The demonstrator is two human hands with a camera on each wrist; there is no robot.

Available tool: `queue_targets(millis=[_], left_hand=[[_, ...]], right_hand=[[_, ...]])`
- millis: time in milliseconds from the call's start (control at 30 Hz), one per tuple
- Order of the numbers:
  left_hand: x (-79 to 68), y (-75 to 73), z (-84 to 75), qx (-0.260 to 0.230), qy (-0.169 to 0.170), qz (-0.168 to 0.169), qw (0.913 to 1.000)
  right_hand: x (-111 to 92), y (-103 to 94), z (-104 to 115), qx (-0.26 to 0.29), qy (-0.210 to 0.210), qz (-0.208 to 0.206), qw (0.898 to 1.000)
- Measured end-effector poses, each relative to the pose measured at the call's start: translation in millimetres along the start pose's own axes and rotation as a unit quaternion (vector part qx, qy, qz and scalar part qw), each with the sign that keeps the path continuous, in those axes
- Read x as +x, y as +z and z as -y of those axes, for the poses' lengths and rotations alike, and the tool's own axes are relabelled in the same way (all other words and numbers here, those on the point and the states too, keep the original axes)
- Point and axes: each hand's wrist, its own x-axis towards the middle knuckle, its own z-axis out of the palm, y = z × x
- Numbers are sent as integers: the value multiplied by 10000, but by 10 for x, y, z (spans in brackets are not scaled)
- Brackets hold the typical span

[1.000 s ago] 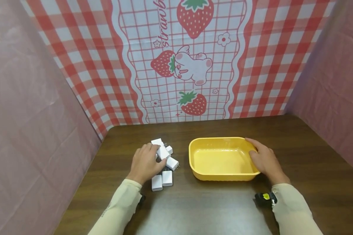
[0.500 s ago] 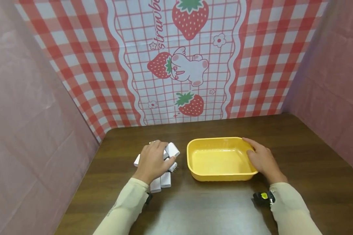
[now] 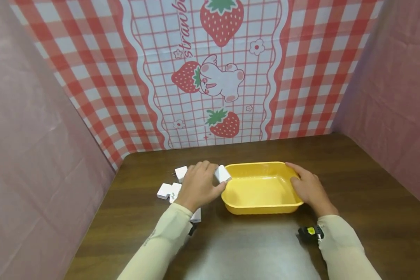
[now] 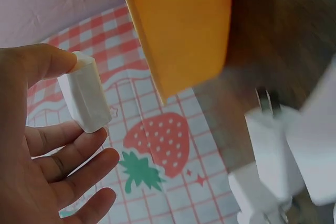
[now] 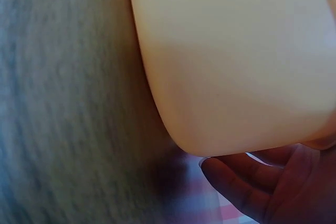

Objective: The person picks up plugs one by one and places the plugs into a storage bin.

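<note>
At the left rim of the yellow tray (image 3: 259, 191) | left hand (image 3: 200, 184): fingers (image 4: 73, 153) pinching white charger (image 3: 223, 174), rim contact unclear | right hand (image 3: 310, 188) grips tray's right end | other chargers (image 3: 164, 191) on worktop (image 3: 259, 245)

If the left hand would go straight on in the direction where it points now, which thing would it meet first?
Most likely the tray, near its far left corner: the left hand, pinching a charger, points that way. Depth is unclear, so it may pass above the rim.

a strawberry-printed checked cloth (image 3: 210, 77) hangs behind the brown table (image 3: 255, 245), between pink drapes (image 3: 45, 155).
</note>
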Motion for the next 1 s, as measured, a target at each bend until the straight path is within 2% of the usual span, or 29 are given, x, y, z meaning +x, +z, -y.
queue_targets(millis=[233, 533, 667, 1000], left_hand=[[143, 72, -215, -24, -4, 252, 9997], [205, 186, -480, 54, 192, 266, 9994], [233, 251, -564, 34, 205, 294, 9994], [282, 362, -706, 11, 210, 623, 9978]], right_hand=[[16, -13, 33, 22, 36, -33, 10000], [9, -2, 24, -89, -19, -61, 9999], [4, 5, 13, -122, -84, -108, 9998], [-15, 12, 5, -108, -193, -270, 9994]])
